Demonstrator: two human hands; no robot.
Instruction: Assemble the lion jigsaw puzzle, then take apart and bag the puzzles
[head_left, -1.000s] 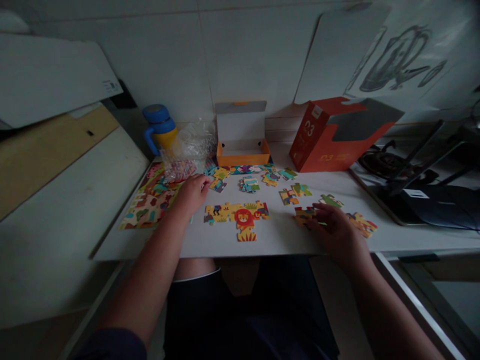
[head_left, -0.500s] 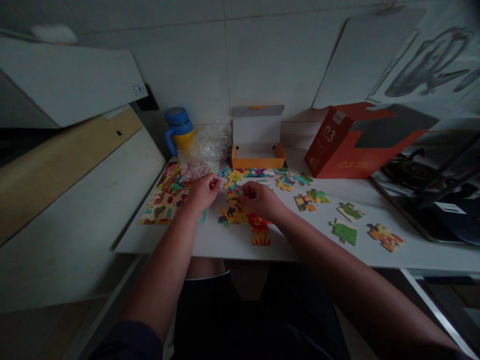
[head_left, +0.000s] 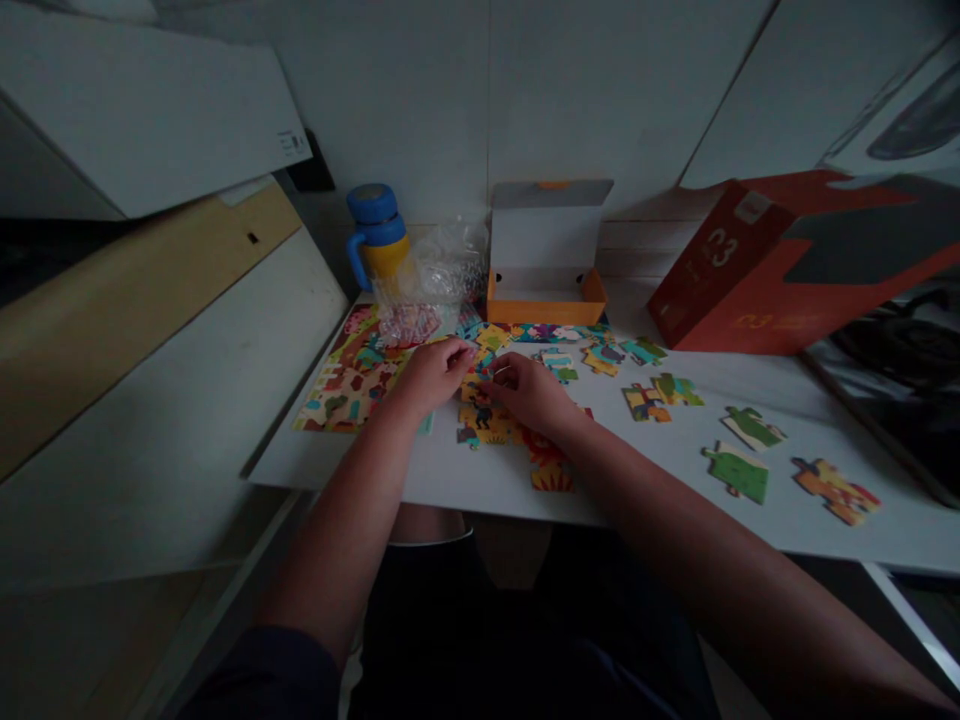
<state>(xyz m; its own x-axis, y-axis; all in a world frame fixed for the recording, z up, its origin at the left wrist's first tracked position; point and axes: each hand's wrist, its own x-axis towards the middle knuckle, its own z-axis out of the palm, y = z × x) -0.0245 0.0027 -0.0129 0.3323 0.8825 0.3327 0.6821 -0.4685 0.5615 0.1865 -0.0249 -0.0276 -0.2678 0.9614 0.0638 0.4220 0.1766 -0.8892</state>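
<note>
Two bare hands work close together over the middle of a white table (head_left: pixel 442 482). The left hand (head_left: pixel 439 368) is curled, its fingertips drawn narrow; whether they pinch anything cannot be told. Just to its right, the right hand (head_left: pixel 525 390) bends its fingers down at the far edge of the joined puzzle pieces (head_left: pixel 486 422), and its grip cannot be made out either. These joined pieces lie flat near the table's near edge, with the lion part (head_left: pixel 551 475) at their right end partly hidden under the right wrist. A yellow piece (head_left: pixel 493 338) lies just beyond the hands.

Farther right lie more loose pieces, among them a green piece (head_left: pixel 737 472) and, at the far right of the group, an orange piece (head_left: pixel 836 490). On the left a patterned sheet (head_left: pixel 345 395) lies flat, with crumpled clear plastic (head_left: pixel 450 265) over its far end. Behind stand a blue-and-yellow bottle (head_left: pixel 384 240), an open orange box (head_left: pixel 546 311) and, on the right, a red box (head_left: pixel 720 260).
</note>
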